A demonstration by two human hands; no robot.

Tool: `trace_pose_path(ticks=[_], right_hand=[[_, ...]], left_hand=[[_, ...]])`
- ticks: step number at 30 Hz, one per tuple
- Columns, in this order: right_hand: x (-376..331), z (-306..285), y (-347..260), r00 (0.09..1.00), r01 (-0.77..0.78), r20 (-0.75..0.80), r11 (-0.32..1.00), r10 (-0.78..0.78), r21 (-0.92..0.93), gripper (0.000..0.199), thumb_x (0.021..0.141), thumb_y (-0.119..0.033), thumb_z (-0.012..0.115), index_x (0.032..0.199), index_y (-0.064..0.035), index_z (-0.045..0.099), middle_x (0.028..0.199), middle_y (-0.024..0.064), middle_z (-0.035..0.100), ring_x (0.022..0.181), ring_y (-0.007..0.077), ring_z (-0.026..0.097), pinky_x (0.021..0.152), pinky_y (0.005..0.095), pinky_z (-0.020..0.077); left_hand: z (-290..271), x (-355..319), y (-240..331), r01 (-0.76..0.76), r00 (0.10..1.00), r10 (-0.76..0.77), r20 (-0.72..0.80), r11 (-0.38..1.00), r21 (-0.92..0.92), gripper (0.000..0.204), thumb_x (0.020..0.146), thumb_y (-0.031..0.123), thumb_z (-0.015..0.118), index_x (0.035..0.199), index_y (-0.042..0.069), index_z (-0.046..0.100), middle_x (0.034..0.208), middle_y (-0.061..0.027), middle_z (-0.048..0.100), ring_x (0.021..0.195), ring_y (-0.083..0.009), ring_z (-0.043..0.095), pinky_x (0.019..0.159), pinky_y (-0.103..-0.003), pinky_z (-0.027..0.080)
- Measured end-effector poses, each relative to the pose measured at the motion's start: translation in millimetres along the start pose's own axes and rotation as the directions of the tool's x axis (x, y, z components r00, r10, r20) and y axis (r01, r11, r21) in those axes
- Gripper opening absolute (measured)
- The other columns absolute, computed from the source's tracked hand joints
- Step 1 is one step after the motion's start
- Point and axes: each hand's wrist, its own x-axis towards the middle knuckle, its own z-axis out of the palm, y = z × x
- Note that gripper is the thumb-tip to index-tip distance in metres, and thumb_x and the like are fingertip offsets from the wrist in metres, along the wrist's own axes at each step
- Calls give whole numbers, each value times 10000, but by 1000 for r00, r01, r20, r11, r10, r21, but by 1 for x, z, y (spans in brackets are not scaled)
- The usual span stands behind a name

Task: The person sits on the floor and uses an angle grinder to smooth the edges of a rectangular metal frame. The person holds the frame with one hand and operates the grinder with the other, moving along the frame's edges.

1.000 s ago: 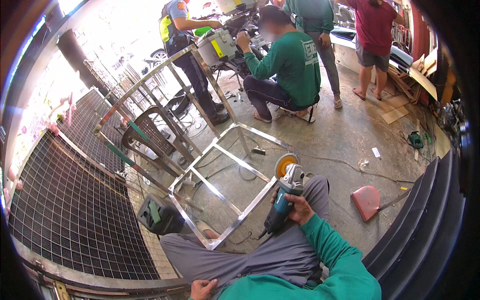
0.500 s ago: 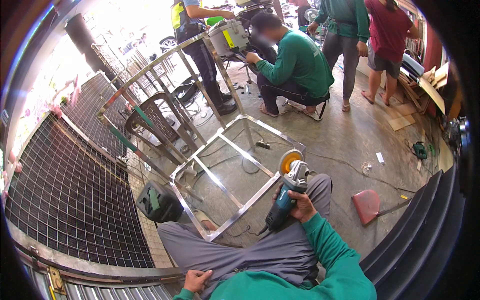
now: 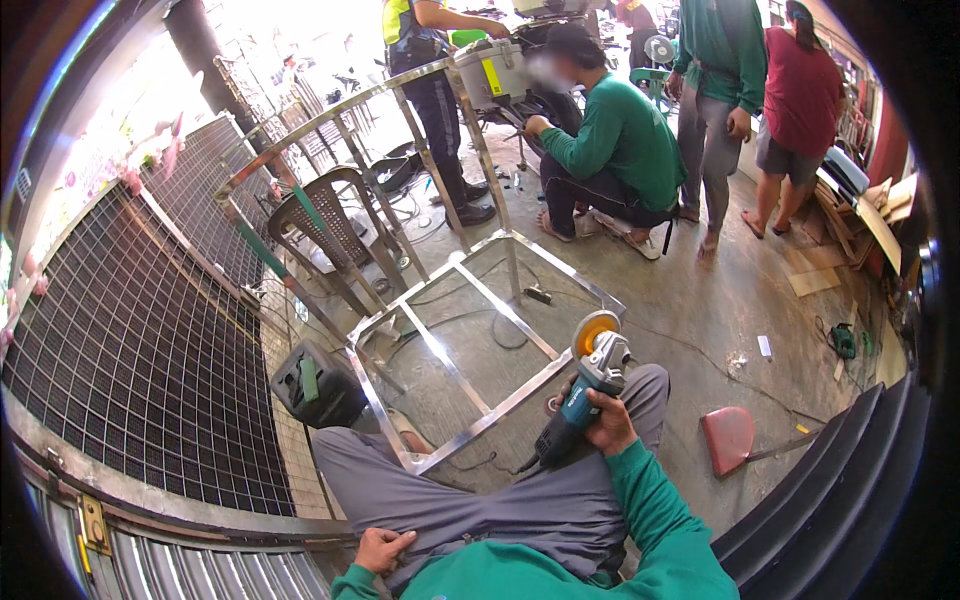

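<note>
My right hand point(image 3: 608, 418) is wrapped around the body of a teal and black angle grinder point(image 3: 570, 413), held above my right thigh. The grinder's orange-yellow disc point(image 3: 596, 334) points up and away from me, beside the right side of a bare metal chair frame point(image 3: 452, 352). Whether disc and metal touch, I cannot tell. The frame stands on the floor before my knees, its backrest at the far left. My left hand point(image 3: 385, 550) rests on my left thigh with nothing visible in it, its fingers loosely bent and the thumb side pointing right.
A dark plastic case point(image 3: 318, 388) stands left of the frame, by a wire mesh panel point(image 3: 140, 370). A brown plastic chair point(image 3: 325, 225) is behind it. Cords cross the floor. A red wedge-shaped piece point(image 3: 728, 440) lies to the right. A person in green point(image 3: 625, 140) squats beyond; others stand.
The whole view has shifted, so the scene sits slightly farther right and lower at the top. My right hand still holds the grinder, and my left hand stays on my thigh.
</note>
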Motion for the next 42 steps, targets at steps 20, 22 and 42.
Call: trace_pose_path(ticks=[20,22,42], right_hand=[[-4,11,-4,998,-31,-51,999,30,-13,433,898,-155,787,1273,-8,627,1109,156,725,1043,307,731,961,463,600],[-3,11,-4,999,-13,-34,1000,12,-27,432,895,-154,790,1269,-11,629,1108,154,726,1034,304,732,955,458,600],[-3,12,-5,998,-30,-58,999,29,-23,436,895,-146,792,1274,-12,622,1101,158,723,1033,307,733,965,465,596]], left_hand=[[-3,-5,15,91,994,-85,63,991,-102,564,923,432,832,589,-1,691,456,-9,526,375,-103,485,394,-295,349],[-4,-6,17,89,995,-82,63,989,-116,562,923,430,832,591,-1,693,457,-12,532,375,-104,488,394,-294,355],[-6,-3,14,23,999,-20,47,997,-70,552,908,444,843,635,-23,731,459,-22,549,381,-113,524,402,-303,387]])
